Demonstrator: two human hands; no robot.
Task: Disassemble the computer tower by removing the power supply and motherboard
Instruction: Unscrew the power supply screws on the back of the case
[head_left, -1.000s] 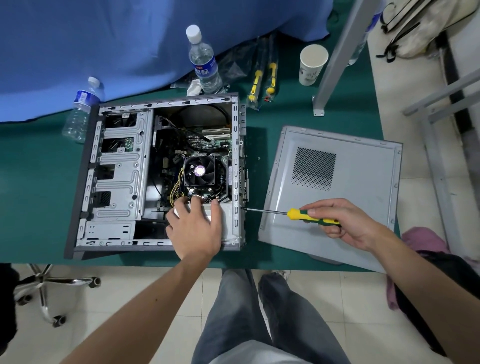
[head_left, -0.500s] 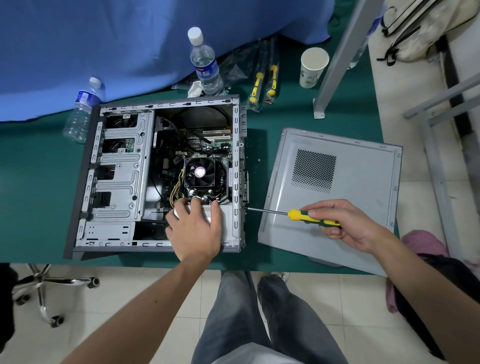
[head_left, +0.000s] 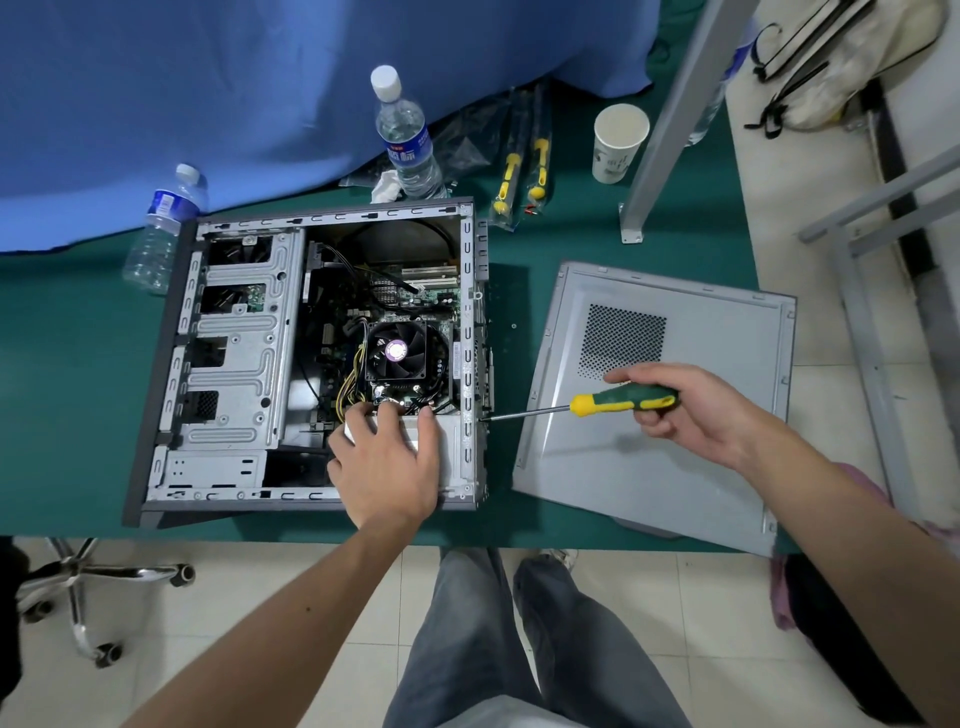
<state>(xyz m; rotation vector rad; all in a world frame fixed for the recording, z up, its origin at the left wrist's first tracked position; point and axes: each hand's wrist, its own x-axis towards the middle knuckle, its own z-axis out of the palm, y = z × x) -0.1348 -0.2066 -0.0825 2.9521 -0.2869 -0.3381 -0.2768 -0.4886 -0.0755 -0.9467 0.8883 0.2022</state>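
The open computer tower (head_left: 228, 364) lies on its side on the green table. Inside it sit the motherboard (head_left: 415, 299) and a black CPU fan (head_left: 396, 356). The grey power supply (head_left: 449, 447) fills the near right corner of the case. My left hand (head_left: 387, 460) lies on top of the power supply, fingers curled over its far edge. My right hand (head_left: 691, 410) grips a green and yellow screwdriver (head_left: 618, 402). Its tip touches the case's rear wall beside the power supply.
The removed side panel (head_left: 660, 467) lies right of the case. Two water bottles (head_left: 408, 140), a paper cup (head_left: 618, 143) and bagged screwdrivers (head_left: 519, 166) stand behind the case. A metal post (head_left: 670, 119) rises at the back right. A chair base (head_left: 88, 587) is below the table's left.
Both hands stay almost as they were. The screwdriver handle sits slightly higher in the view, with its tip still at the case's rear wall.
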